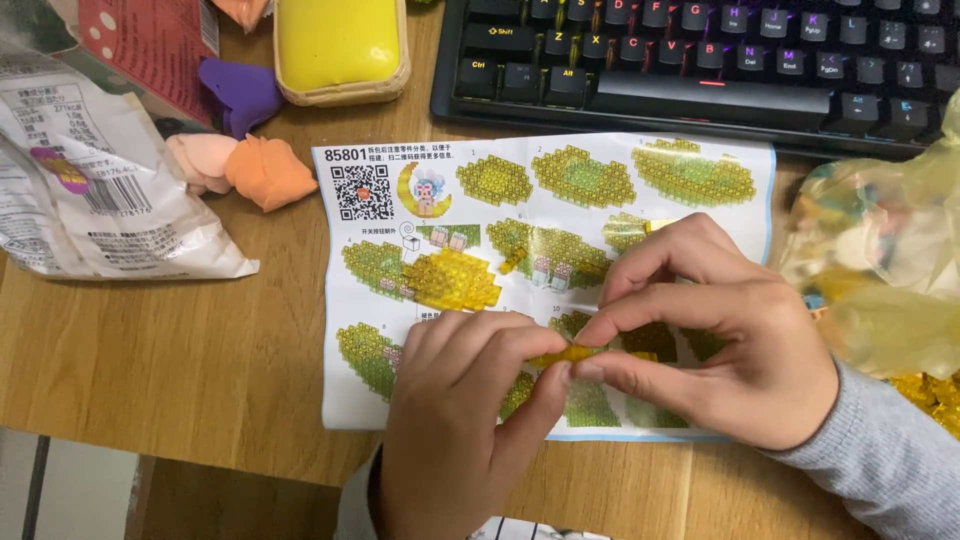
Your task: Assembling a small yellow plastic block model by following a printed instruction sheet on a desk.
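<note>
I have a small clear yellow brick piece (562,354) pinched between the thumbs and forefingers of both hands, my left hand (462,420) closing on it from below and my right hand (715,330) from the side. It sits just above the instruction sheet (545,215), over the lower middle pictures. By my reckoning I am pressing tiny bricks together, an early stage of the build; the next move wants a firm, square squeeze so the studs seat, without the little piece twisting or popping out of my fingertips.

On the sheet, left of my hands, lies a flat yellow part-built plate (452,280), and one loose yellow brick (514,261) just beside it. At my right a crumpled clear plastic bag (880,270) holds more pieces, mostly yellow; more yellow bricks (935,395) lie below it. At the far edge stands a tan tray (342,50) filled with something yellow. A keyboard (700,60) is beyond the sheet, a snack bag (90,180) and clay lumps (245,165) to the left.
</note>
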